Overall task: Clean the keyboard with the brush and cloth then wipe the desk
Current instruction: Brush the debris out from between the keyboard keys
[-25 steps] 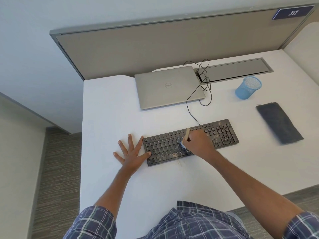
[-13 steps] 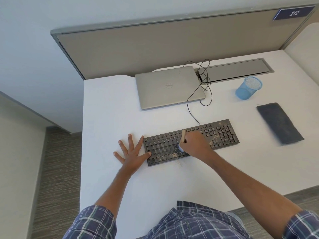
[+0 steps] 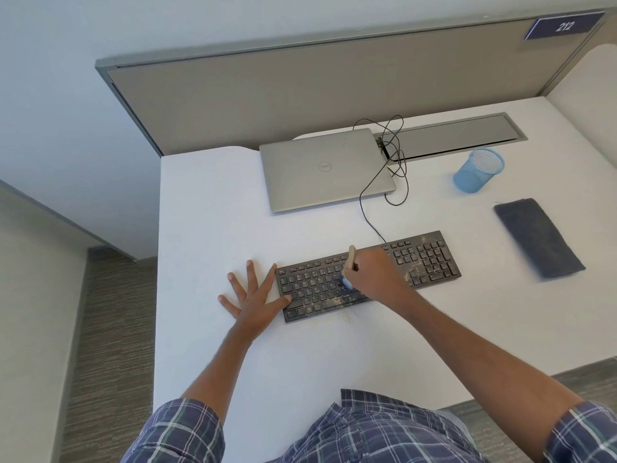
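A black keyboard [image 3: 424, 259] lies across the white desk [image 3: 207, 202], with tan crumbs on its number pad and along its front edge. My right hand [image 3: 374, 272] grips a small brush [image 3: 350, 259] by its wooden handle, and the pale bristles touch the middle keys. My left hand [image 3: 252, 295] lies flat with spread fingers on the desk, its thumb against the keyboard's left end. A dark grey folded cloth [image 3: 537, 237] rests on the desk at the right, apart from both hands.
A shut silver laptop [image 3: 320, 168] sits behind the keyboard, with the black keyboard cable [image 3: 370, 208] looping beside it. A blue mesh cup [image 3: 477, 170] stands at the back right. A grey partition [image 3: 300, 85] backs the desk. A few crumbs [image 3: 347, 316] lie before the keyboard.
My right hand has slid the brush leftward along the keys by a small amount. More crumbs show at the keyboard's front edge. My left hand has stayed put.
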Available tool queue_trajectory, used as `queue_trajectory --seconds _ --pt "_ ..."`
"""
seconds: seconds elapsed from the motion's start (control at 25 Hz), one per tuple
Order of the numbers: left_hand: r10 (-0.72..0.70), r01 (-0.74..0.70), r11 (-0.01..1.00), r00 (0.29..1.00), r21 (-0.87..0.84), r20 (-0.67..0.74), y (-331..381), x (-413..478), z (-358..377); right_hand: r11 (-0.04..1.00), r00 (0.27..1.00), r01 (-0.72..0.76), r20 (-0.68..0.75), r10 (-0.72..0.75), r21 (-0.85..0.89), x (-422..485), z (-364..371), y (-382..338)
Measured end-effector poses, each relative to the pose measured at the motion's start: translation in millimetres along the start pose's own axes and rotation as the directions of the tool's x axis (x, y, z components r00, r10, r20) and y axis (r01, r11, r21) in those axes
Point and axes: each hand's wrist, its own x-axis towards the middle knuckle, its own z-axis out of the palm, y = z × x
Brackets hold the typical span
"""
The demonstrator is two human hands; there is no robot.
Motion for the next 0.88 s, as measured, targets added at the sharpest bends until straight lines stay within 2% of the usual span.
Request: queue_trajectory --seconds 0.12,0.28,0.4,0.52,0.6,0.72,0.88 --pt "-0.003 0.003 1.0 1.0 0.001 0.0 0.3 -0.7 -0.6 1.0 0.998 -0.003 -0.056 0.003 0.012 -0.2 7.9 2.3" --pt "0.003 -0.003 1.0 1.0 -0.007 0.005 -0.1 -0.3 -1.0 1.0 1.0 -0.004 0.001 0.004 0.028 -8.8 19.6 11.1" --pt "0.001 -0.001 1.0 1.0 -0.004 0.009 0.7 -1.1 -1.3 0.972 0.999 -0.004 -0.036 0.013 0.234 -13.5 9.6 24.2" --pt "-0.001 0.001 1.0 1.0 -0.003 0.011 1.7 -1.3 -1.6 0.847 0.984 -0.082 -0.091 0.151 0.526 -16.2 -6.3 50.8" --pt "0.004 -0.004 1.0 1.0 -0.005 0.011 0.9 -0.5 -1.2 0.797 0.961 -0.102 -0.148 0.234 0.595 -16.4 -20.6 68.3" --pt "-0.003 0.003 1.0 1.0 -0.01 0.014 1.0 -0.9 -2.0 0.827 0.908 -0.137 -0.265 0.325 0.545 -10.8 -29.5 86.2" --pt "-0.002 0.002 0.999 1.0 -0.038 0.005 4.1 -2.7 -2.6 0.882 0.877 -0.184 -0.333 0.347 0.434 -2.1 -9.7 85.0"
